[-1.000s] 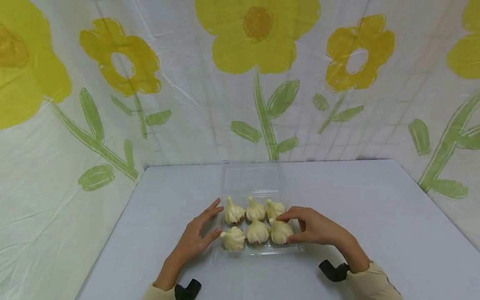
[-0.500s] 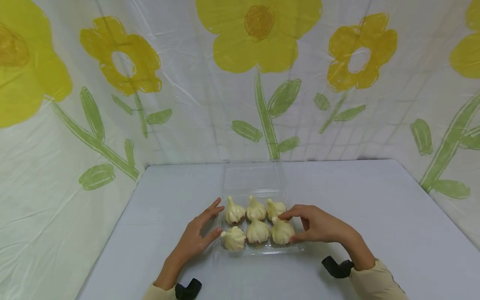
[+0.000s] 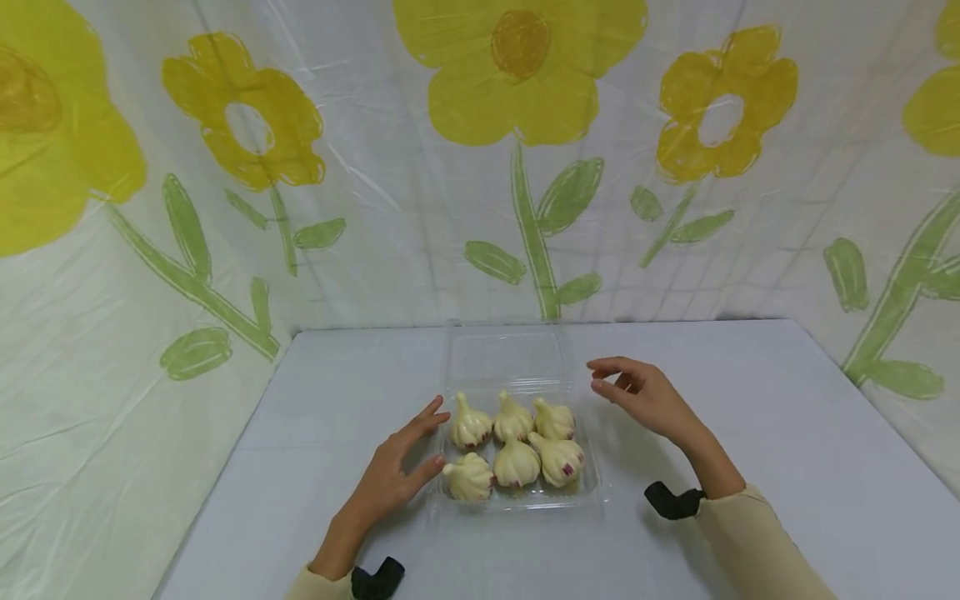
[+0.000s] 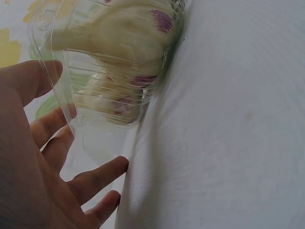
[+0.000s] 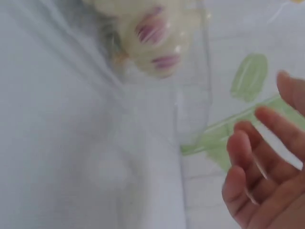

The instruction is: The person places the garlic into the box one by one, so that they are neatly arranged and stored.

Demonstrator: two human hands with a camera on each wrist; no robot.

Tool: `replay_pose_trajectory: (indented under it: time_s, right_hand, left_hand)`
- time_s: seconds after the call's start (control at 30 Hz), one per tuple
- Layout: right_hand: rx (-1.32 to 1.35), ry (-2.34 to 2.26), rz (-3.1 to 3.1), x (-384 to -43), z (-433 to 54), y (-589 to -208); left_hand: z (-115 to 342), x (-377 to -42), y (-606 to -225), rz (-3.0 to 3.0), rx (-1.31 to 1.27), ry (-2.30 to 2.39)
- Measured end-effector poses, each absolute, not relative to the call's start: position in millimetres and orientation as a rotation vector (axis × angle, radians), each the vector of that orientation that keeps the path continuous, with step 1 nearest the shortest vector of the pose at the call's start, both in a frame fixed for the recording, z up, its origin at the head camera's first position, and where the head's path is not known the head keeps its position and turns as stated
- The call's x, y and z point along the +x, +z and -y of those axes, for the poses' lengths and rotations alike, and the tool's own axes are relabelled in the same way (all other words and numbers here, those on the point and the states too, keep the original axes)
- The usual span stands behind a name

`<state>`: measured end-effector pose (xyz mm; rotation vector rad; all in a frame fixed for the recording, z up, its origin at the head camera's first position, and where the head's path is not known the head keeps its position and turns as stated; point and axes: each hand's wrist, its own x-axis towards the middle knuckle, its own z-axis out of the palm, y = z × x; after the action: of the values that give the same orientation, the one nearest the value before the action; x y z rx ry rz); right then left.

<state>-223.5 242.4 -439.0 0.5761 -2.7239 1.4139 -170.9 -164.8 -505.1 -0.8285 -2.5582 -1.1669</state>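
A clear plastic clamshell box (image 3: 525,505) lies open on the table, its lid (image 3: 506,358) folded back toward the wall. Several whitish garlic bulbs (image 3: 517,463) sit inside it in two rows. The front right bulb (image 3: 558,461) leans with its stem to the upper left and its purple-marked root end outward. Spread at the box's left side is my left hand (image 3: 390,473); in the left wrist view its thumb (image 4: 43,78) meets the clear rim. My right hand (image 3: 637,398) hovers right of the box, holding nothing, fingers loosely bent.
The table has a white cover (image 3: 337,375). Behind it hangs a white sheet (image 3: 390,208) painted with yellow flowers and green leaves. A black wrist mount (image 3: 673,502) sits at the right sleeve, another black mount (image 3: 377,579) at the left.
My right hand has let go of the front right garlic bulb and moved up and to the right. That bulb now lies tilted in the box. My left hand stays in place.
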Motion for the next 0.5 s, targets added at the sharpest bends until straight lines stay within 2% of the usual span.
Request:
replay_pose_trajectory:
  time_s: [0.17, 0.5]
  right_hand:
    - [0.364, 1.358, 2.781, -246, -243, -448]
    - [0.254, 1.461, 2.866, -280, -233, -465]
  left_hand:
    - [165, -170, -504, 2.569, -0.817, -1.177]
    - [163, -171, -504, 2.563, -0.814, -1.188]
